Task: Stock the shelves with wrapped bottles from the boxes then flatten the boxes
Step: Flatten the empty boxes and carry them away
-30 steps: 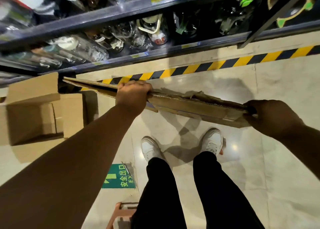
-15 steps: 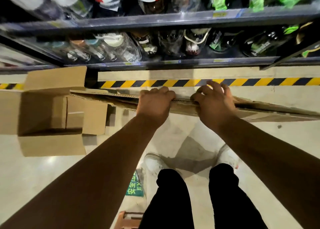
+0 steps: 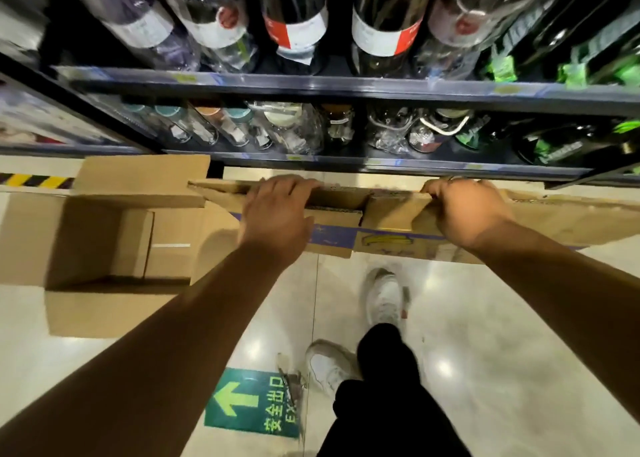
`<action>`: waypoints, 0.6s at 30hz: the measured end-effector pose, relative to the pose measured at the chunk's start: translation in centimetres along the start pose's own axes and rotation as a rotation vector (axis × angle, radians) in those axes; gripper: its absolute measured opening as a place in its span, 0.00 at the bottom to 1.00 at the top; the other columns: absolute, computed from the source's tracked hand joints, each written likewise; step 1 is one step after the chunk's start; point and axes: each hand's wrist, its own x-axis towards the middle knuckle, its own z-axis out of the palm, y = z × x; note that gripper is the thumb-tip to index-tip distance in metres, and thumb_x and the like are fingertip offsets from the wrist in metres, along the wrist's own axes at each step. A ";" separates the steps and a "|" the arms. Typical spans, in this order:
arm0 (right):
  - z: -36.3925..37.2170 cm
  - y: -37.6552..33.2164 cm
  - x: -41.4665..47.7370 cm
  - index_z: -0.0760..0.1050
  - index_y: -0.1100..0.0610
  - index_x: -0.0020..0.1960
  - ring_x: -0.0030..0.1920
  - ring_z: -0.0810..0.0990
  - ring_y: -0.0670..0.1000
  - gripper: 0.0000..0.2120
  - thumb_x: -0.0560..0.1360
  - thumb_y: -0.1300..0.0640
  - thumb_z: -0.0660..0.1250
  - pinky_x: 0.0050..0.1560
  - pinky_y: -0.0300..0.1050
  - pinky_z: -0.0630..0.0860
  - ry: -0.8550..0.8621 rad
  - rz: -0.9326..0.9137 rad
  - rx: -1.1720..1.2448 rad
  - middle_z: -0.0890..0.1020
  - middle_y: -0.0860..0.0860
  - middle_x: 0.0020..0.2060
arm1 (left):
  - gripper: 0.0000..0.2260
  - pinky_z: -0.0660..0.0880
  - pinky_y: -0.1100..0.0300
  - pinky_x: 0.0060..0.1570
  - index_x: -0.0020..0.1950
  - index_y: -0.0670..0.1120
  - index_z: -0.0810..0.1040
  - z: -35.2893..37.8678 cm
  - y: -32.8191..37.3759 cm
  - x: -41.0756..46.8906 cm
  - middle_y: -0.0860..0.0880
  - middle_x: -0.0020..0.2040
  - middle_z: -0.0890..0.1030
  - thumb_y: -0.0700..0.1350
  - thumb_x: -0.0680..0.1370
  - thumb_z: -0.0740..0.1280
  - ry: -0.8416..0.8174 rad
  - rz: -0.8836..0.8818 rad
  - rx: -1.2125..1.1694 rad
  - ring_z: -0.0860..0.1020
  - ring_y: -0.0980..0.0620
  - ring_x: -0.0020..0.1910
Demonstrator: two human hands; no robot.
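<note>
A flattened cardboard box (image 3: 554,219) is held on edge above the floor, just in front of the lowest shelf (image 3: 381,163) of a dark metal rack. Its top edge is gripped by both hands.

The left hand (image 3: 277,214) is seen from the back. Its fingers are curled over the top edge and their tips are hidden behind the cardboard. How the thumb lies cannot be told. The right hand (image 3: 465,214) is placed further along the same edge, well apart from the left, and its fingers are hooked over in the same way. A blue printed band and a yellow banana drawing are seen on the near face between the two wrists.

An open cardboard box (image 3: 104,242) is set on the pale tiled floor (image 3: 502,352) to the left, flaps spread. One raised flap is overlapped by the left end of the flattened box.

Wrapped bottles (image 3: 287,129) in clear film are lined up on the lowest shelf. Dark wine bottles (image 3: 381,27) with red and white labels are stood on the shelf above.

Black and yellow hazard tape (image 3: 34,180) is laid along the floor at the far left. A green exit sign (image 3: 249,404) with an arrow is stuck to the tiles beside the white shoes (image 3: 384,297), which are blurred, and black trousers (image 3: 384,387) are seen below them.
</note>
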 end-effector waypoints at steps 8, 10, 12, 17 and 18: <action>1.9 1.1 7.5 0.78 0.50 0.59 0.55 0.79 0.60 0.11 0.77 0.57 0.65 0.58 0.50 0.68 0.059 0.056 0.038 0.83 0.55 0.52 | 0.31 0.58 0.40 0.75 0.77 0.50 0.64 3.6 -2.1 3.7 0.43 0.80 0.56 0.48 0.76 0.70 0.024 -0.115 -0.105 0.53 0.41 0.79; 2.4 1.2 9.5 0.77 0.51 0.56 0.53 0.79 0.59 0.09 0.76 0.57 0.65 0.57 0.50 0.67 0.076 0.042 0.047 0.84 0.55 0.49 | 0.34 0.56 0.41 0.77 0.80 0.52 0.57 4.5 -1.9 4.6 0.45 0.81 0.47 0.51 0.77 0.69 -0.026 -0.139 -0.101 0.46 0.41 0.80; 2.7 1.1 11.4 0.77 0.49 0.56 0.52 0.79 0.59 0.10 0.76 0.57 0.65 0.57 0.49 0.65 0.075 0.033 0.072 0.84 0.54 0.49 | 0.38 0.54 0.43 0.77 0.81 0.52 0.52 5.2 -1.8 5.4 0.45 0.82 0.41 0.55 0.77 0.69 -0.045 -0.137 -0.056 0.43 0.41 0.80; 3.4 0.7 14.2 0.76 0.48 0.58 0.61 0.73 0.58 0.12 0.77 0.57 0.61 0.69 0.54 0.59 0.113 0.122 -0.095 0.81 0.55 0.52 | 0.42 0.52 0.45 0.78 0.81 0.51 0.50 6.7 -1.3 6.0 0.43 0.82 0.45 0.59 0.76 0.70 -0.129 -0.138 -0.038 0.45 0.41 0.80; 3.5 0.7 14.3 0.75 0.48 0.60 0.64 0.71 0.59 0.14 0.76 0.58 0.60 0.70 0.57 0.57 0.155 0.196 -0.071 0.79 0.56 0.56 | 0.42 0.52 0.45 0.78 0.81 0.51 0.50 6.8 -1.2 6.0 0.43 0.82 0.46 0.59 0.76 0.70 -0.142 -0.147 -0.043 0.46 0.40 0.80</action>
